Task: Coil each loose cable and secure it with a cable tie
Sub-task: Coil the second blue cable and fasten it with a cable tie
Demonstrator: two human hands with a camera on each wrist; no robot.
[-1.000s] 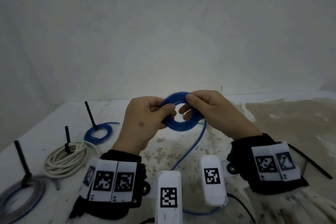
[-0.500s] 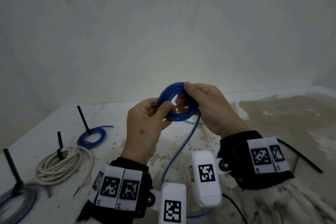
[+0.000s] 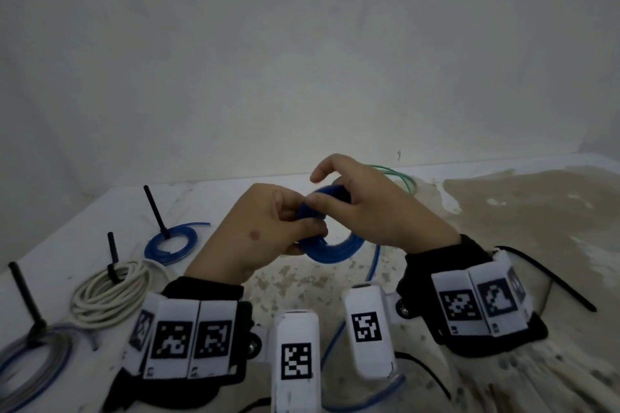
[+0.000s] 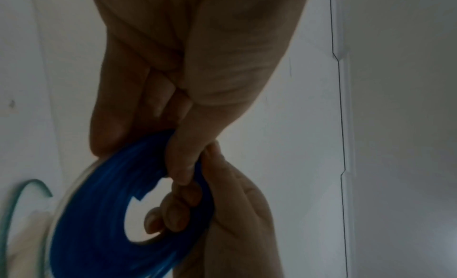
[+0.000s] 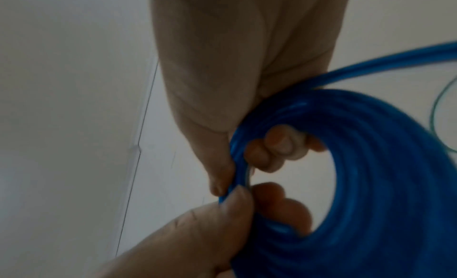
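Both hands hold a blue cable coil [image 3: 332, 246] above the table's middle. My left hand [image 3: 302, 221] pinches the coil's left side between thumb and fingers; the same coil [image 4: 103, 213] fills the lower left of the left wrist view. My right hand [image 3: 330, 193] grips the coil's upper rim with thumb and lower fingers, its index finger lifted. In the right wrist view the thumb presses the coil [image 5: 371, 165]. The cable's loose tail [image 3: 372, 265] hangs down toward me. A black cable tie [image 3: 550, 278] lies on the table by my right wrist.
At the left lie a tied blue coil [image 3: 169, 243], a tied white coil [image 3: 110, 292] and a tied grey-blue coil [image 3: 30, 365], each with a black tie sticking up. A green wire [image 3: 399, 178] lies behind my right hand. The wall stands close behind the table [image 3: 536, 211].
The coil has tipped from facing me upright to lying flatter and lower. My right hand has shifted over its top and raised its index finger. The left hand keeps its pinch.
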